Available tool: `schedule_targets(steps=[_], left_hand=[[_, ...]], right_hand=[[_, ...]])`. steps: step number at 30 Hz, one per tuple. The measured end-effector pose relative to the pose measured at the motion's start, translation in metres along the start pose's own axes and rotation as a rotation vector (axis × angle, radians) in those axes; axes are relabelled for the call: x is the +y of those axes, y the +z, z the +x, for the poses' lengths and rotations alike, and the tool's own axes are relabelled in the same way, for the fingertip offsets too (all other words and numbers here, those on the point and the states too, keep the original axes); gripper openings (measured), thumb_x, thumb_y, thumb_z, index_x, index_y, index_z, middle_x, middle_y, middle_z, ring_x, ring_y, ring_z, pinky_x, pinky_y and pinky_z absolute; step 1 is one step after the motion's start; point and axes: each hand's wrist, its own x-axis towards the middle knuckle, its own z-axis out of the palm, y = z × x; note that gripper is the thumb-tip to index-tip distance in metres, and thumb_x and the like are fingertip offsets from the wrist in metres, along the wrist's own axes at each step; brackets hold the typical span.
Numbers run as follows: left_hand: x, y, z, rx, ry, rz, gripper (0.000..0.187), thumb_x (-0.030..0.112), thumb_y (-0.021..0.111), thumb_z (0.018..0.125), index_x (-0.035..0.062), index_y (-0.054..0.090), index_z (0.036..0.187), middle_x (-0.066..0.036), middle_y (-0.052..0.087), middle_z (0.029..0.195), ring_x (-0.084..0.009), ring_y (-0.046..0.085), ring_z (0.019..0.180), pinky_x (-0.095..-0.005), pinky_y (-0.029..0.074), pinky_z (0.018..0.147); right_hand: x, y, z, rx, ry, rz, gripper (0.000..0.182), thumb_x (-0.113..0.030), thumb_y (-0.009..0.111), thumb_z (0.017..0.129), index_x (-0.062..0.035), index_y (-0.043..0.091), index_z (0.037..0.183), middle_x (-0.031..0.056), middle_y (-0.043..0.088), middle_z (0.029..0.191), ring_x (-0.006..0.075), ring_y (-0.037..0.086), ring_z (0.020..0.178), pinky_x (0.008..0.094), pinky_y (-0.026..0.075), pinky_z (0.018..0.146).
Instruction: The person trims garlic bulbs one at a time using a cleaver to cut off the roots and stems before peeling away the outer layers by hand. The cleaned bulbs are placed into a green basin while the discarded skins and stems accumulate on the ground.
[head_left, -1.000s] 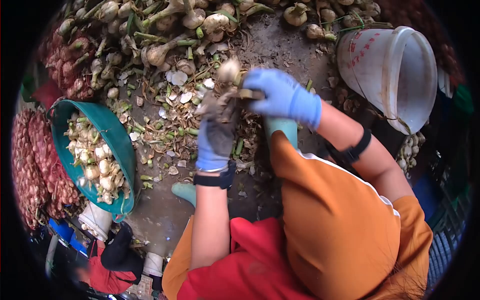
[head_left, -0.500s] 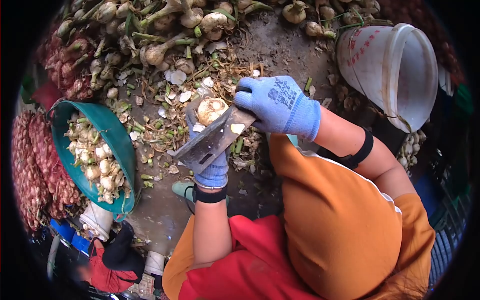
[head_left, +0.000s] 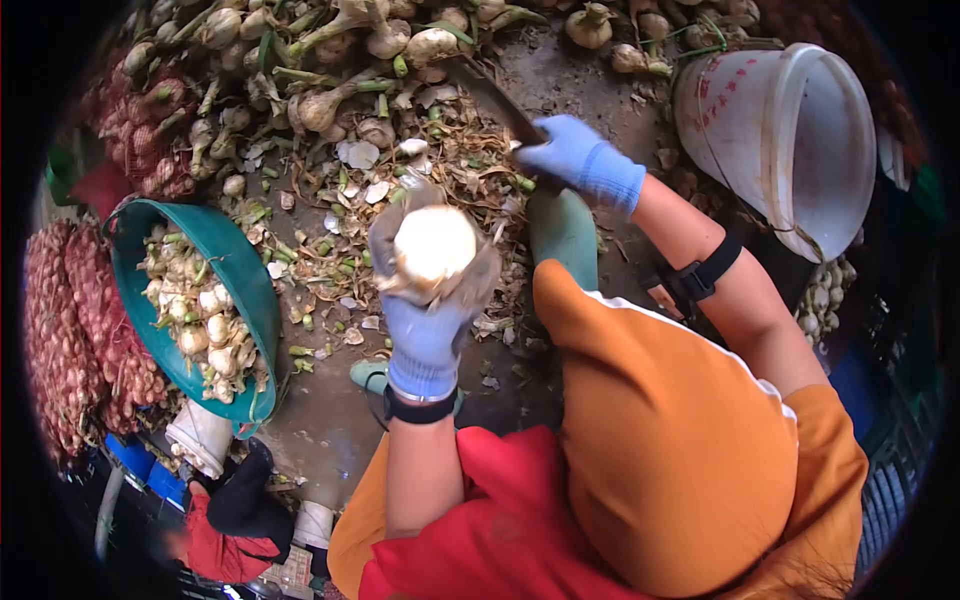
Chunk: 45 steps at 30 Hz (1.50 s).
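A garlic bulb (head_left: 435, 243) with a smooth white cut face turned up sits in my left hand (head_left: 428, 300), whose gloved fingers are wrapped round it. Loose, blurred skin hangs about the bulb. My right hand (head_left: 583, 160), in a blue glove, is closed round the handle of a knife (head_left: 497, 100). The dark blade points up and left, apart from the bulb, over the scraps. Garlic skins and cut stems (head_left: 345, 200) litter the ground beyond my left hand.
A green basin (head_left: 262, 310) of garlic bulbs lies tilted at left, beside red net sacks (head_left: 60, 340). Untrimmed garlic (head_left: 320, 110) is heaped at the top. A white bucket (head_left: 735, 120) lies on its side at upper right. Another person (head_left: 225, 540) is at lower left.
The knife has swung off the bulb, up and away with my right hand. The bulb now shows a white face, and my left hand's fingers are more visible around it.
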Motion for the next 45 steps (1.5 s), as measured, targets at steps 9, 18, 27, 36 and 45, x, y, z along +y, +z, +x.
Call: schedule_targets(steps=[9, 18, 27, 36, 45], left_hand=[[-0.002, 0.001, 0.028, 0.173, 0.198, 0.649, 0.032, 0.022, 0.064, 0.092, 0.0064, 0.053, 0.117, -0.01, 0.064, 0.091, -0.0186, 0.066, 0.068, -0.0276, 0.054, 0.054], [0.102, -0.05, 0.017, -0.386, 0.263, -0.519, 0.048, 0.036, 0.057, 0.095, -0.0002, 0.054, 0.126, -0.015, 0.064, 0.116, -0.0141, 0.064, 0.086, -0.0281, 0.052, 0.059], [-0.041, -0.049, 0.069, -0.006, -0.02, 0.063, 0.04, 0.028, 0.063, 0.095, 0.0043, 0.056, 0.126, -0.011, 0.063, 0.118, -0.0215, 0.063, 0.103, -0.0356, 0.052, 0.093], [-0.011, -0.023, 0.041, -0.006, 0.271, 0.685, 0.081, 0.02, 0.084, 0.075, 0.0046, 0.037, 0.139, -0.013, 0.054, 0.124, -0.0217, 0.06, 0.108, -0.0339, 0.054, 0.089], [-0.004, -0.015, 0.025, 0.037, 0.52, 1.123, 0.063, 0.017, 0.079, 0.079, 0.0027, 0.041, 0.127, -0.013, 0.051, 0.118, -0.0225, 0.057, 0.105, -0.036, 0.051, 0.092]], right_hand=[[-0.042, 0.009, -0.033, 0.024, -0.483, -0.844, 0.029, -0.031, 0.061, 0.081, -0.01, 0.068, 0.099, 0.0154, 0.07, 0.096, 0.036, 0.066, 0.09, 0.0425, 0.052, 0.079], [-0.026, -0.102, 0.03, 0.774, -0.774, -0.358, 0.03, -0.029, 0.068, 0.083, -0.0046, 0.068, 0.1, 0.0153, 0.063, 0.106, 0.03, 0.059, 0.101, 0.0388, 0.048, 0.086], [-0.071, 0.007, -0.061, -0.414, 0.026, -0.173, 0.048, -0.044, 0.07, 0.078, -0.0009, 0.067, 0.099, 0.0161, 0.068, 0.083, 0.0238, 0.065, 0.075, 0.0386, 0.053, 0.071], [-0.062, 0.019, -0.068, 0.103, -0.691, -0.962, 0.026, -0.024, 0.07, 0.08, -0.0134, 0.061, 0.102, 0.0097, 0.058, 0.103, 0.03, 0.067, 0.088, 0.0436, 0.055, 0.072], [-0.061, 0.026, -0.066, 0.062, -0.732, -0.948, 0.034, -0.024, 0.073, 0.071, -0.0125, 0.058, 0.1, 0.0092, 0.057, 0.101, 0.0308, 0.064, 0.088, 0.0433, 0.053, 0.067]])
